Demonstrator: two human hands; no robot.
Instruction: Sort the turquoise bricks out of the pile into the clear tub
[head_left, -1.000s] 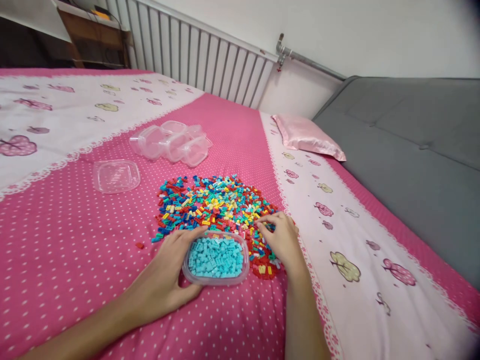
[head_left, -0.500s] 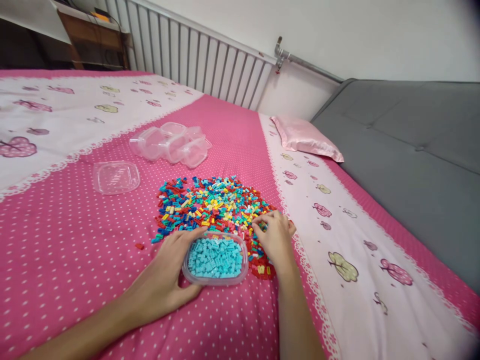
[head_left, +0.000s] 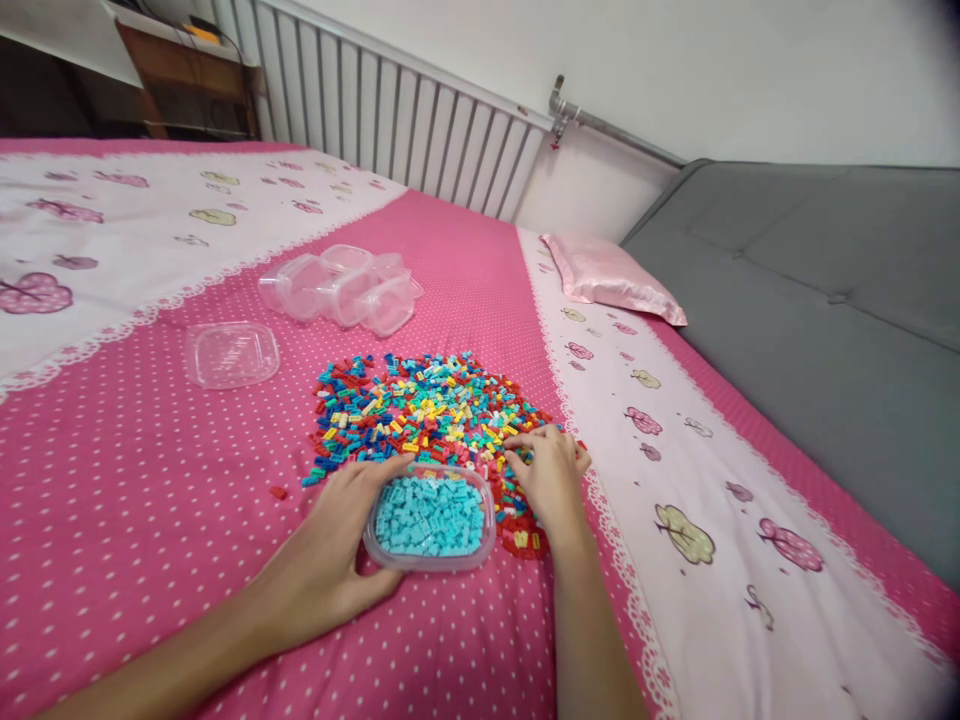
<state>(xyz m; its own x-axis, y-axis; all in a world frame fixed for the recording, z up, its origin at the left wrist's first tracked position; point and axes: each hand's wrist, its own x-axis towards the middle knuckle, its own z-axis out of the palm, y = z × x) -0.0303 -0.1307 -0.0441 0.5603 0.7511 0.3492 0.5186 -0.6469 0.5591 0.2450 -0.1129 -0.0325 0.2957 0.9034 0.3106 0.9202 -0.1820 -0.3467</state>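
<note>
A clear plastic container (head_left: 431, 563) full of light-blue toy bricks (head_left: 429, 515) sits on the bed at the near edge of a brick pile. My left hand (head_left: 341, 540) grips its left side, thumb along the near rim and fingers along the far rim. Behind it spreads the pile of mixed toy bricks (head_left: 427, 410), in red, blue, yellow, green and other colours. My right hand (head_left: 551, 475) is over the pile's right side, thumb and forefinger drawn close in a pinch. Whatever lies between those fingertips is too small to make out.
A clear lid (head_left: 232, 355) lies left of the pile. Several clear plastic containers (head_left: 341, 290) are heaped farther back. One red brick (head_left: 278, 492) lies apart on the pink bedspread (head_left: 150, 480). A pink pillow (head_left: 611, 278) rests near the grey headboard (head_left: 810, 260).
My right thumb and forefinger have shifted slightly over the pile. My left hand and the container stay in place.
</note>
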